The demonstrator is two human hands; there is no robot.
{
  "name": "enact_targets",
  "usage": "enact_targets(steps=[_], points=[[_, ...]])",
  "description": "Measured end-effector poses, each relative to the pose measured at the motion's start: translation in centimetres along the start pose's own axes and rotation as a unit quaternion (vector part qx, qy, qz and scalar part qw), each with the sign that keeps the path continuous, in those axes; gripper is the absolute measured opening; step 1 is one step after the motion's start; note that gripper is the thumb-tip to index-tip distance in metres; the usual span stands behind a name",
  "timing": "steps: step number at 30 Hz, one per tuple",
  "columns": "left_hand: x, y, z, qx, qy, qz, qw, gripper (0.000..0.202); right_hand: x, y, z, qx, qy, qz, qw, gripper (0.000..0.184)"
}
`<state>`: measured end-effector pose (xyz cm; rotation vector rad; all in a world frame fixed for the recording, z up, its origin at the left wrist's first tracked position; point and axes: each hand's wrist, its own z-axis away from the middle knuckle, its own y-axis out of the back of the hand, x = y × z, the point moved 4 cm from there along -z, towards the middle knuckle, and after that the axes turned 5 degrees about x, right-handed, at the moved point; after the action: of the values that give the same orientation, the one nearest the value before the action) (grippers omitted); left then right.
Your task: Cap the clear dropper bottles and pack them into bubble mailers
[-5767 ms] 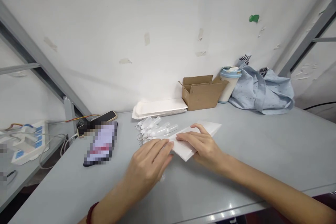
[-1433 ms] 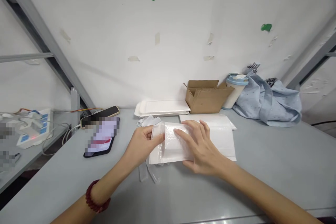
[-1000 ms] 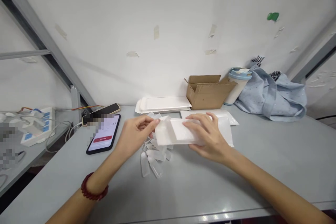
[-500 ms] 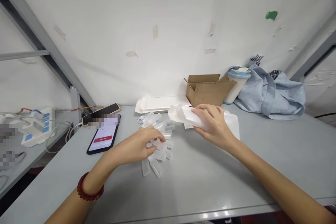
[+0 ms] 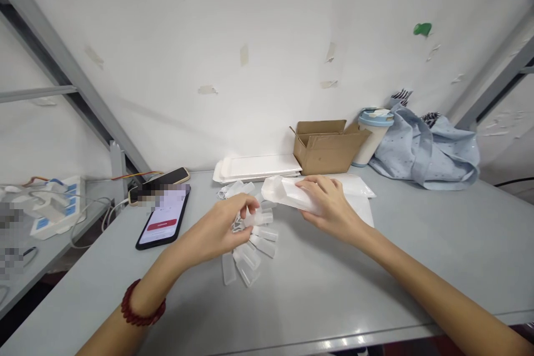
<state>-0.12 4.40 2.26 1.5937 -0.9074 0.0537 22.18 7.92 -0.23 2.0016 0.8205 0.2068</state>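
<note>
My right hand (image 5: 334, 206) is wrapped round a slim white paper box (image 5: 292, 192). The box's end flap stands open and points left toward a loose pile of small translucent plastic pieces (image 5: 246, 258). Over the pile, my left hand (image 5: 229, 225) has its thumb and curled fingers apart. A whitish translucent piece shows in the gap between them; whether the fingertips press on it is hard to see. Under and behind my right hand lies white sheet-like packaging (image 5: 359, 203).
Flat white boxes (image 5: 262, 166) lie stacked against the wall. Beside them are an open brown carton (image 5: 325, 153), a lidded cup (image 5: 371, 136) and a blue cloth bag (image 5: 425, 150). Left of the pile lie a lit phone (image 5: 164, 219), a dark phone (image 5: 164, 181) and a power strip (image 5: 62, 206).
My left hand has risen slightly, with its thumb and fingers wider apart, and some pile pieces have shifted. The white box in my right hand has turned so its open end shows more.
</note>
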Motion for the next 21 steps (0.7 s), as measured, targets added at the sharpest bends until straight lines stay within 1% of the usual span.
enact_targets(steps=[2,3,4,6,8,10,17,21], points=[[-0.1,0.9,0.0,0.088,0.016,0.051,0.995,0.025,0.0,-0.1,0.0,-0.007,-0.005,-0.008,1.000,0.045],[-0.2,1.4,-0.1,0.139,0.020,0.092,0.986,0.025,-0.1,-0.1,0.0,-0.011,-0.007,-0.012,1.000,0.045],[-0.3,1.8,0.0,0.191,0.019,0.139,0.971,0.025,-0.1,-0.1,0.0,-0.013,-0.008,-0.015,1.000,0.044],[-0.6,2.3,0.0,0.281,0.009,0.231,0.931,0.027,-0.1,-0.2,0.1,-0.017,-0.009,-0.022,1.000,0.045],[-0.9,2.3,-0.1,0.337,0.007,0.290,0.896,0.030,-0.1,-0.3,0.1,-0.020,-0.009,-0.030,0.999,0.046],[-1.3,1.8,-0.3,0.357,0.022,0.315,0.879,0.030,-0.3,-0.3,0.2,-0.023,-0.007,-0.039,0.999,0.046],[-2.0,-0.6,-0.6,0.333,0.095,0.342,0.874,0.025,-1.7,0.1,0.6,-0.017,-0.001,-0.059,0.998,0.049],[-1.8,-1.5,-0.4,0.344,0.126,0.356,0.860,0.023,-2.2,0.4,0.7,0.009,-0.002,-0.067,0.998,0.048]])
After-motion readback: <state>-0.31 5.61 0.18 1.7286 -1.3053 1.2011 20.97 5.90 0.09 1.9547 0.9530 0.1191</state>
